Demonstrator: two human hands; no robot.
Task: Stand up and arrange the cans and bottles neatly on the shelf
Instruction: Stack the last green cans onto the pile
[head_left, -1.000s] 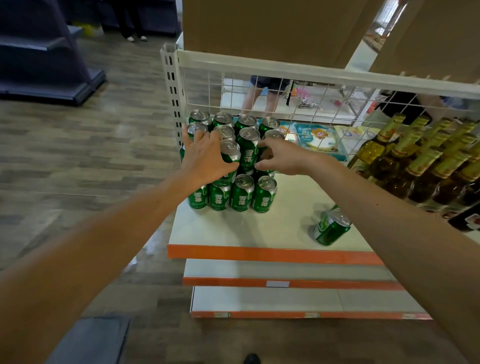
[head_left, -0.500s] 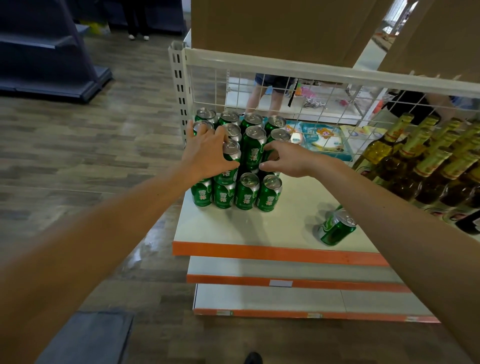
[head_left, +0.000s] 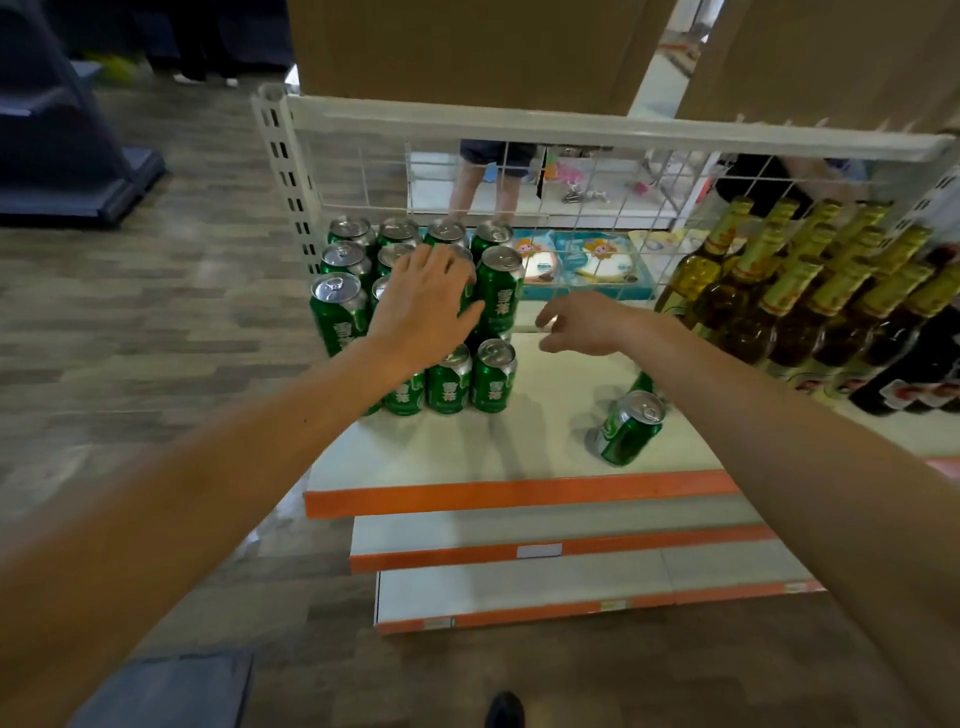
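Left hand (head_left: 426, 306) flat, fingers spread, over the stacked cans (head_left: 498, 291); contact unclear. Right hand (head_left: 582, 325) just beside the stack, fingers loosely curled, apparently empty. Fallen can (head_left: 626, 428) lies on its side under the right forearm, near the shelf (head_left: 519, 493) front edge.

Risks: a sideways nudge from the left hand could topple the upper tier. The right arm could roll the fallen can off the edge. Bottles (head_left: 805, 296) crowd right of the right hand.

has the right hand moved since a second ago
Yes: the right hand drew back rightward, off the stacked green metal cans; a gap shows now.
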